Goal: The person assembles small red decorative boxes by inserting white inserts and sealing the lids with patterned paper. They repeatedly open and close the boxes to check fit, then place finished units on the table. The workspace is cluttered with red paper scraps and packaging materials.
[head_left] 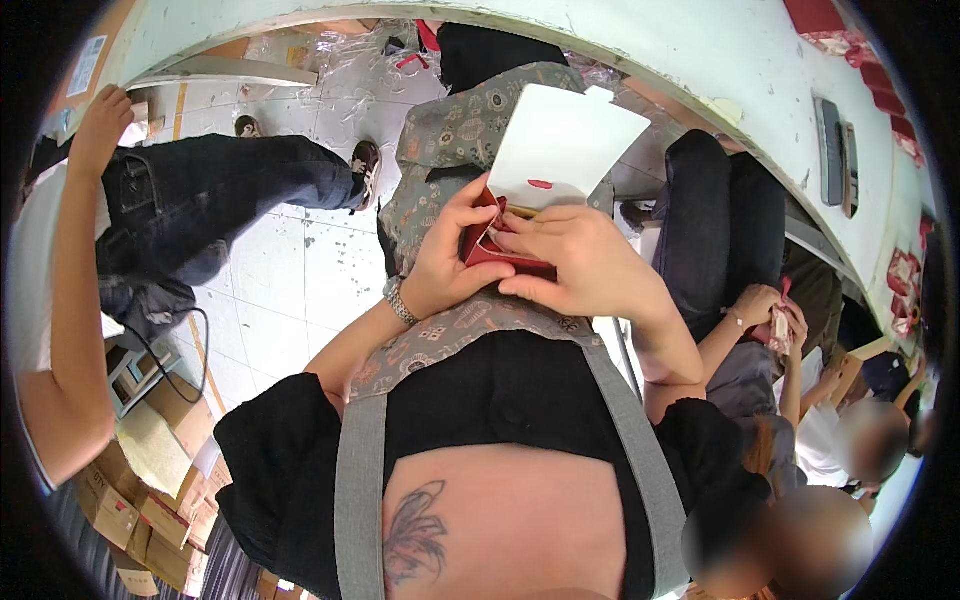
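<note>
A small red cardboard box [538, 267] rests over my lap, its white-lined lid [560, 145] standing open with a tab at the far edge. My left hand [452, 252] is wrapped round the box's left side, thumb along the near wall. The fingers of my right hand [592, 262] reach into the box while its thumb lies against the near wall outside. Something red and a yellowish edge show inside, but the fingers hide most of the contents. Beneath the box lies a patterned grey apron [440, 340].
A white table [690, 70] curves across the far side and right, bearing a dark device [828, 150] and several red packages [885, 90]. At right, a co-worker's hands [765, 310] hold a small red-and-white item. Another person's arm [80, 270] is at left, near cardboard boxes [150, 520].
</note>
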Demonstrator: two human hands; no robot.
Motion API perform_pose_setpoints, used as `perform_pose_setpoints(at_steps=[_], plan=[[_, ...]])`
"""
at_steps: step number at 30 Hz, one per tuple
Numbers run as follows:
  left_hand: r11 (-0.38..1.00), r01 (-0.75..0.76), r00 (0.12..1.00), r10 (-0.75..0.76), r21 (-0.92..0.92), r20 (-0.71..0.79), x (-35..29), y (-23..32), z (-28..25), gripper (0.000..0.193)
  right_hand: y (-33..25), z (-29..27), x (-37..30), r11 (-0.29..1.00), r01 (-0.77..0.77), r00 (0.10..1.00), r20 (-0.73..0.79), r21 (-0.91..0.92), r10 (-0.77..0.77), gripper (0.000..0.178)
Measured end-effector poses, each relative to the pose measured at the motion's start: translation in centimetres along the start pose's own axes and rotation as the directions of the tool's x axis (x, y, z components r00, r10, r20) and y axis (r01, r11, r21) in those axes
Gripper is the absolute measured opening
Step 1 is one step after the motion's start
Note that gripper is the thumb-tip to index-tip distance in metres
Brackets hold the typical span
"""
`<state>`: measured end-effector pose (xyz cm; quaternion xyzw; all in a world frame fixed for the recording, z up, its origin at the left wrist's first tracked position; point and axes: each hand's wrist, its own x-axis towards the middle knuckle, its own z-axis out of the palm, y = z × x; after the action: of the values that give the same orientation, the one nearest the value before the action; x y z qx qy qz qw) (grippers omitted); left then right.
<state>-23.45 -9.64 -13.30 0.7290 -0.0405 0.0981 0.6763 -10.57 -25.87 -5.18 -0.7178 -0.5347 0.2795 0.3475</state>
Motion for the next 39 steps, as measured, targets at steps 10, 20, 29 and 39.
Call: perform_pose_setpoints(at_steps=[10,20,29,39], plan=[[0.987,0.122,0.954,-0.145,-0.103,-0.261,1.1,0.7,0.6,0.026,3.7,6.3,-1.6,0.711,0.086,0.635,-0.588,0.698,0.501,0.055],[0.9,0.354,0.86,-0.42,-0.255,-0.29,1.5,1.4,-0.2,0.027,3.6,8.0,-0.3,0.571,0.179,0.644,-0.534,0.801,0.547,0.037],[0.895,0.394,0.849,-0.442,-0.212,-0.289,0.9,1.1,0.0,0.039,3.2,9.1,-0.1,0.573,0.169,0.654,-0.527,0.802,0.543,0.037],[0.929,0.366,0.886,-0.367,-0.059,-0.284,1.4,1.5,-0.1,0.039,3.8,9.0,0.1,0.655,0.102,0.639,-0.554,0.748,0.534,0.025]])
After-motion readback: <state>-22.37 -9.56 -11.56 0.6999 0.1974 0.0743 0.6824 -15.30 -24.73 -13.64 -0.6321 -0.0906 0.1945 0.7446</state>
